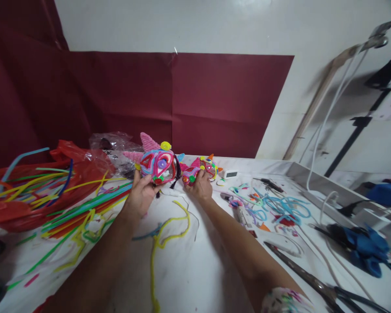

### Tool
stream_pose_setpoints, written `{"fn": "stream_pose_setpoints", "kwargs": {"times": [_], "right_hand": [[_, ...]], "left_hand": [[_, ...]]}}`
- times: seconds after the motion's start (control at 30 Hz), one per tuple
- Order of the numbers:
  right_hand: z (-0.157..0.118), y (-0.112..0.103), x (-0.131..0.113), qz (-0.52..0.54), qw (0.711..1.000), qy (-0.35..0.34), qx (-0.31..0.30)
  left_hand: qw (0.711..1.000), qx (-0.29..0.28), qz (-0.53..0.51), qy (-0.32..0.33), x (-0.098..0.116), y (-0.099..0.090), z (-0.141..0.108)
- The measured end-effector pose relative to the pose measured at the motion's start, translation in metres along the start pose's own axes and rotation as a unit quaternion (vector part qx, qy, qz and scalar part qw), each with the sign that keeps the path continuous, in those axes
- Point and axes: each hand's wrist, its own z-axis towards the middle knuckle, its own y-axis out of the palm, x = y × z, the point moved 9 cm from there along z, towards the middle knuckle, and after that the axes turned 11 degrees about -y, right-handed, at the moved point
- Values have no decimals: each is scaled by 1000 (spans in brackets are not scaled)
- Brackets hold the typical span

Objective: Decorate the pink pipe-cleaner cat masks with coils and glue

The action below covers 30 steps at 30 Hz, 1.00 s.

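Note:
My left hand (141,191) is closed on the lower left side of a large colourful pipe-cleaner figure (161,165). This figure has pink pointed ears, a purple-centred eye, a yellow button-like disc and dark tassels. My right hand (200,186) is at a smaller pink and green pipe-cleaner figure (189,174), with its fingers curled against it. Just behind that hand stands a third figure (210,166) with orange points and yellow trim. A yellow pipe cleaner (154,261) lies curved on the white table (189,287) between my forearms, crossing a short blue one (146,233).
Bundled pipe cleaners (91,204) and a red plastic bag (68,152) lie at left. To the right are a hot glue gun (245,217), tangled blue strands (288,206), large scissors (313,278), cables and a blue cloth-like item (368,250). A small digital display (230,174) stands behind.

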Motion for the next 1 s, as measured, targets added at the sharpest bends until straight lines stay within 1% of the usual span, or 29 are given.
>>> {"fn": "stream_pose_setpoints", "kwargs": {"times": [0.27, 0.47, 0.63, 0.83, 1.0], "right_hand": [[7, 2, -1, 48, 999, 7, 25], [12, 9, -5, 84, 995, 34, 27], [11, 11, -2, 95, 994, 47, 19], [6, 8, 2, 81, 995, 49, 5], [2, 0, 3, 72, 997, 38, -1]], "left_hand": [[1000, -1, 27, 6, 6, -5, 0], [1000, 5, 21, 3, 9, -10, 2], [1000, 3, 26, 8, 11, -9, 2], [1000, 12, 11, -1, 8, -9, 2], [1000, 10, -7, -10, 0, -8, 1]]}}
